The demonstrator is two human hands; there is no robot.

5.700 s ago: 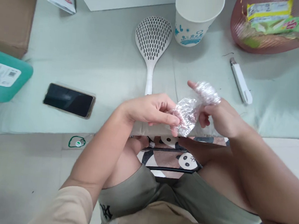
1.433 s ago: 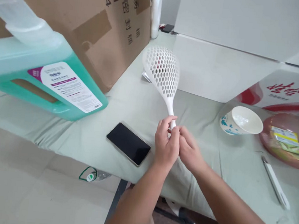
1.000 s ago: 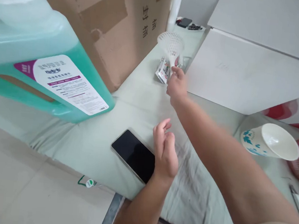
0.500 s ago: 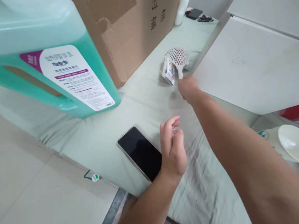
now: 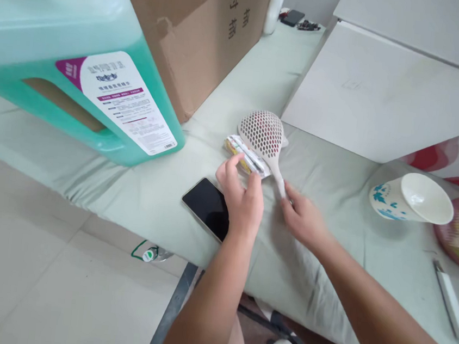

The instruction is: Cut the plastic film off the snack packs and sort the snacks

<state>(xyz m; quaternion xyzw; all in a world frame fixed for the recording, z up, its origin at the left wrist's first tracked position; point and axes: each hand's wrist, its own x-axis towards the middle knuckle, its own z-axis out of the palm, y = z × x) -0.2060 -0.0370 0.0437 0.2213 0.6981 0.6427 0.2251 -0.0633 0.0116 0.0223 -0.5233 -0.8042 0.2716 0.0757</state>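
My right hand (image 5: pixel 302 215) is closed round the handle of a pale slotted ladle (image 5: pixel 261 133), whose perforated bowl points away from me. Through its holes some red shows, and a whitish edge sticks out at its right; what lies beneath is hidden. Beside the bowl is a small printed snack packet (image 5: pixel 243 152), in white and yellow wrapping. My left hand (image 5: pixel 243 195) has its fingers apart at the near edge of this packet; it does not grip it. Partly behind my left hand and wrist lies a black-screened phone (image 5: pixel 208 208) on the pale green cloth (image 5: pixel 160 203).
At left stand a big jug of green liquid (image 5: pixel 134 96) and a cardboard box (image 5: pixel 210 44). A white box (image 5: pixel 377 94) is at back right. A paper cup (image 5: pixel 394 197), a pinkish lidded bowl (image 5: pixel 456 231) and a white pen-like stick (image 5: pixel 451 305) sit at right.
My right hand has drawn the slotted ladle nearer to me, and the packet has come nearer with it. My left hand has moved left and forward to the packet. The view has shifted to the right.
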